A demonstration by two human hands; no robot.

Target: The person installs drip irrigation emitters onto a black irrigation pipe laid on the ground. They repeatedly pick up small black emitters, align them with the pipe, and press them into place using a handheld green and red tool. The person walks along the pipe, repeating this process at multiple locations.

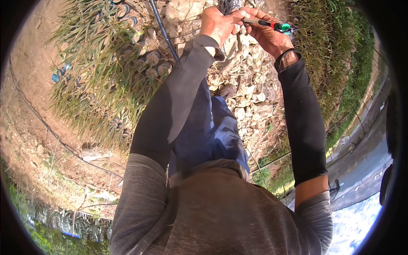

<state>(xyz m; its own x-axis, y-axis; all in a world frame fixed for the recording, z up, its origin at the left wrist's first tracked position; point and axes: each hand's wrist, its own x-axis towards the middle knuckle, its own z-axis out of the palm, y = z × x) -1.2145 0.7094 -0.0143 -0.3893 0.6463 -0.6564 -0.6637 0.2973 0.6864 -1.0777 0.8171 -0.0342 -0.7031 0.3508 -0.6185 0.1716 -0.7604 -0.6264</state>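
Observation:
At the top of the head view my two hands meet, fingertips close together. My left hand [216,26] is closed in a pinch; what lies between its fingers is too small to make out. Just beyond it shows a bundle of thin dark strands [228,6], cut off by the upper edge; whether the left fingers touch it I cannot tell. My right hand [271,39] is closed around a slim tool [272,24] with black, red and green parts. The tool's narrow end points left toward the left fingertips. Its exact kind does not show.
Pale broken stones [250,91] cover the ground below my hands. Long-leaved potted plants [97,63] stand on the left, more greenery [327,55] on the right. A dark pipe [163,29] slants beside my left forearm. A thin black hose [63,144] crosses the soil.

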